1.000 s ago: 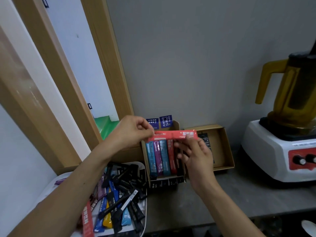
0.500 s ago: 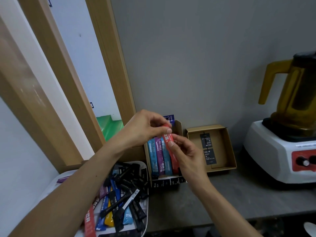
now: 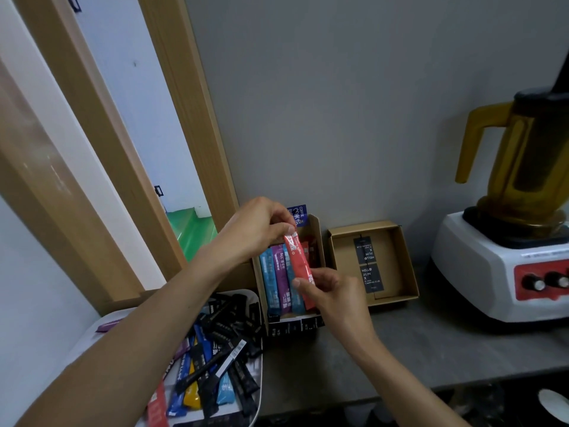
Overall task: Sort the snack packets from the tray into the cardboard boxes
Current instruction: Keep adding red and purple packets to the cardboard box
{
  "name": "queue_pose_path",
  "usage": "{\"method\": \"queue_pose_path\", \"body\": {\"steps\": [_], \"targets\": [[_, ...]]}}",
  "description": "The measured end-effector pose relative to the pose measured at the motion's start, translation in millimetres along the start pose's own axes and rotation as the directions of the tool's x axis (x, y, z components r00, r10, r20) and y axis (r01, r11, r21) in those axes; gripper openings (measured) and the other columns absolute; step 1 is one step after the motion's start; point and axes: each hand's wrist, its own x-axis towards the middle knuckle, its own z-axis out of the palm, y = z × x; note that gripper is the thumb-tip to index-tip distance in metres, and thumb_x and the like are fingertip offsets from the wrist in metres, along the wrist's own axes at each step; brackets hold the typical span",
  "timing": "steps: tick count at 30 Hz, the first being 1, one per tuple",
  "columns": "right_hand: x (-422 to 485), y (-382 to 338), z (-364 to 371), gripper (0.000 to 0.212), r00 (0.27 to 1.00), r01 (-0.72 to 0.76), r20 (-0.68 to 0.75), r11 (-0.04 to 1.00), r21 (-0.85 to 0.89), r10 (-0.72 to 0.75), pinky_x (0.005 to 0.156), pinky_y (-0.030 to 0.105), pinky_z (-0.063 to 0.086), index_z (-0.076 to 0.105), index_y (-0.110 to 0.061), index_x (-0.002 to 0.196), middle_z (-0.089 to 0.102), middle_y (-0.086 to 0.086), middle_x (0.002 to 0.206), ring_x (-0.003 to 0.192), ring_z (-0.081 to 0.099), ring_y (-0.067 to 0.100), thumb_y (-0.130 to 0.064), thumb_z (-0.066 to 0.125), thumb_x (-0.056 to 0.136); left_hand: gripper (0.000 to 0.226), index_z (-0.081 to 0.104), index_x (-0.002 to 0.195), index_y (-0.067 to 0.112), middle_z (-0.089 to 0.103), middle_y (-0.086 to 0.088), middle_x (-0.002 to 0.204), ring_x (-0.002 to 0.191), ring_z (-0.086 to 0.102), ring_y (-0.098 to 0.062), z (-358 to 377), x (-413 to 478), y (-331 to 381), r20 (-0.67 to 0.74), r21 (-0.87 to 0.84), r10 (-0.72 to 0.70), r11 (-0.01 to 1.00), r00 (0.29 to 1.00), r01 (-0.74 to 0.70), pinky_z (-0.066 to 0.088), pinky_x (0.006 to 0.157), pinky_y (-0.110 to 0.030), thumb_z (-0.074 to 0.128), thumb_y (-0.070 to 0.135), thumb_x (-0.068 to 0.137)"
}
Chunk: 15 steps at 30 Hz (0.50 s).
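A long red snack packet [image 3: 299, 260] is held lengthwise over the left cardboard box [image 3: 317, 238]. My left hand [image 3: 255, 229] pinches its far end and my right hand [image 3: 329, 291] pinches its near end. In that box lie blue, purple and red packets [image 3: 278, 278] side by side. The right cardboard box [image 3: 397, 260] holds two black packets [image 3: 368, 266]. At the lower left a white tray [image 3: 257, 396] carries a heap of several black, blue, yellow and red packets [image 3: 215, 355].
A blender with a yellow jug and white base [image 3: 508, 241] stands on the grey counter [image 3: 400, 349] at the right. A grey wall rises behind the boxes; a wooden frame [image 3: 184, 118] stands at the left. The counter's front edge runs along the lower right.
The red packet has turned from crosswise above the box to lengthwise, and both hands have lowered it toward the row of packets in the left box.
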Motion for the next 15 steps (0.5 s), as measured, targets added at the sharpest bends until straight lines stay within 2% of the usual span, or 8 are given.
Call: {"method": "queue_pose_path", "body": {"steps": [1, 2, 3, 6, 8, 10, 12, 15], "targets": [[-3, 5, 1, 0.043, 0.997, 0.052, -0.05, 0.976, -0.213, -0.064, 0.077, 0.02, 0.061, 0.064, -0.032, 0.127, 0.072, -0.013, 0.12, 0.101, 0.072, 0.002, -0.05, 0.07, 0.088, 0.005, 0.071, 0.094, 0.028, 0.073, 0.013, 0.092, 0.089, 0.068, -0.004, 0, 3, -2, 0.029, 0.024, -0.007, 1.0, 1.0, 0.006, 0.049, 0.065, -0.019, 0.07, 0.032, 0.095], [-7, 9, 1, 0.051, 0.981, 0.103, -0.107, 0.897, -0.431, -0.164, 0.078, 0.018, 0.059, 0.061, -0.031, 0.133, 0.068, -0.016, 0.123, 0.103, 0.069, 0.0, -0.056, 0.066, 0.089, 0.004, 0.071, 0.093, 0.028, 0.073, 0.013, 0.091, 0.089, 0.068, -0.005, 1, 7, -4, 0.058, 0.044, -0.017, 0.999, 0.998, 0.014, 0.049, 0.065, -0.019, 0.07, 0.031, 0.096], [-12, 13, 2, 0.052, 0.953, 0.157, -0.131, 0.813, -0.561, -0.274, 0.078, 0.015, 0.055, 0.06, -0.029, 0.133, 0.065, -0.016, 0.124, 0.103, 0.066, 0.0, -0.057, 0.063, 0.09, 0.004, 0.07, 0.092, 0.028, 0.072, 0.013, 0.091, 0.088, 0.068, -0.005, 3, 10, -7, 0.088, 0.058, -0.026, 0.998, 0.996, 0.021, 0.05, 0.065, -0.02, 0.07, 0.029, 0.096], [-23, 16, 9, 0.031, 0.908, 0.336, 0.002, 0.725, -0.601, -0.418, 0.074, 0.016, 0.057, 0.065, -0.025, 0.116, 0.063, -0.01, 0.121, 0.1, 0.064, 0.004, -0.046, 0.062, 0.093, 0.015, 0.068, 0.087, 0.03, 0.069, 0.013, 0.086, 0.082, 0.066, -0.005, 18, 24, -7, 0.155, 0.088, -0.023, 0.996, 0.988, 0.009, 0.049, 0.066, -0.022, 0.069, 0.018, 0.096], [-26, 18, 19, 0.026, 0.913, 0.366, 0.114, 0.665, -0.651, -0.391, 0.082, 0.025, 0.062, 0.065, -0.025, 0.118, 0.062, -0.007, 0.125, 0.105, 0.067, 0.009, -0.038, 0.061, 0.096, 0.017, 0.069, 0.086, 0.03, 0.07, 0.009, 0.088, 0.084, 0.067, -0.008, 31, 34, -6, 0.18, 0.09, -0.023, 0.996, 0.983, 0.007, 0.056, 0.071, -0.028, 0.069, 0.015, 0.095], [-25, 19, 28, 0.033, 0.939, 0.33, 0.183, 0.606, -0.724, -0.293, 0.091, 0.032, 0.06, 0.06, -0.021, 0.131, 0.058, -0.001, 0.132, 0.116, 0.063, 0.016, -0.031, 0.06, 0.099, 0.013, 0.073, 0.094, 0.023, 0.073, 0.003, 0.095, 0.089, 0.071, -0.014, 42, 44, -5, 0.206, 0.084, -0.017, 0.996, 0.978, 0.0, 0.062, 0.079, -0.036, 0.067, 0.012, 0.096], [-21, 17, 32, 0.039, 0.964, 0.265, 0.193, 0.568, -0.779, -0.185, 0.099, 0.036, 0.057, 0.054, -0.017, 0.14, 0.052, 0.005, 0.139, 0.125, 0.056, 0.021, -0.027, 0.057, 0.102, 0.015, 0.076, 0.104, 0.015, 0.075, -0.003, 0.102, 0.092, 0.072, -0.017, 52, 53, -5, 0.21, 0.104, -0.016, 0.995, 0.977, -0.006, 0.063, 0.081, -0.038, 0.064, 0.008, 0.097], [-13, 16, 32, 0.043, 0.982, 0.186, 0.163, 0.538, -0.822, -0.09, 0.104, 0.037, 0.053, 0.05, -0.014, 0.144, 0.046, 0.009, 0.146, 0.131, 0.051, 0.023, -0.027, 0.057, 0.103, 0.017, 0.077, 0.106, 0.011, 0.076, -0.006, 0.103, 0.093, 0.071, -0.018, 61, 60, -8, 0.176, 0.12, -0.016, 0.993, 0.984, -0.006, 0.062, 0.082, -0.037, 0.066, 0.004, 0.094]]}}
